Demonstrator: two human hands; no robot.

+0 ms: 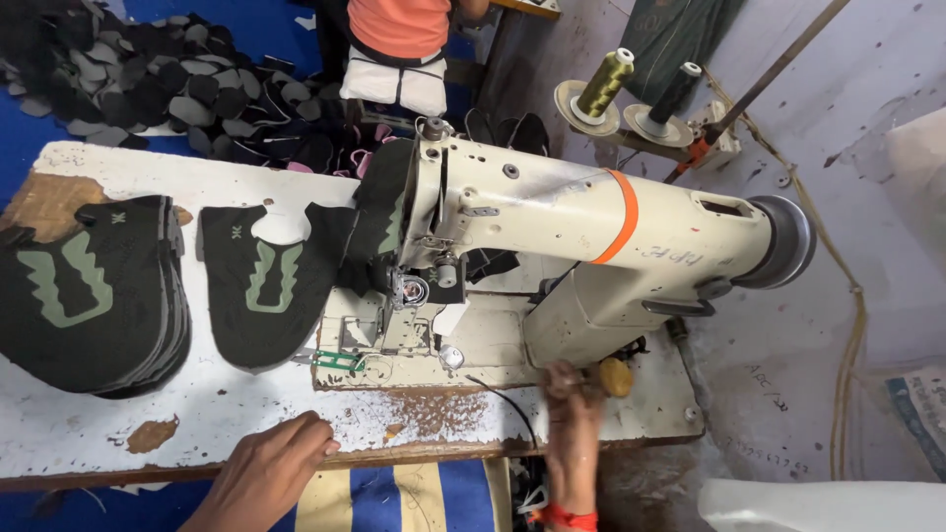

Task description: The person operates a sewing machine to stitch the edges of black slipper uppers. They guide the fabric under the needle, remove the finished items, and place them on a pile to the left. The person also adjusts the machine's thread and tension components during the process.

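My left hand (268, 471) rests with curled fingers on the front edge of the worn white table (197, 409), holding nothing. My right hand (573, 414), with a red band at the wrist, reaches up to the base of the cream sewing machine (552, 232) beside a small yellow-brown knob (616, 376); whether it grips anything I cannot tell. A black shoe upper with green pattern (264, 286) lies left of the needle area. A stack of the same uppers (89, 296) sits at the far left.
Two thread spools, one gold (603, 84) and one dark (674, 94), stand behind the machine. A heap of dark cut pieces (138, 79) lies on the blue floor beyond the table. Another person in an orange top (399, 30) sits at the back.
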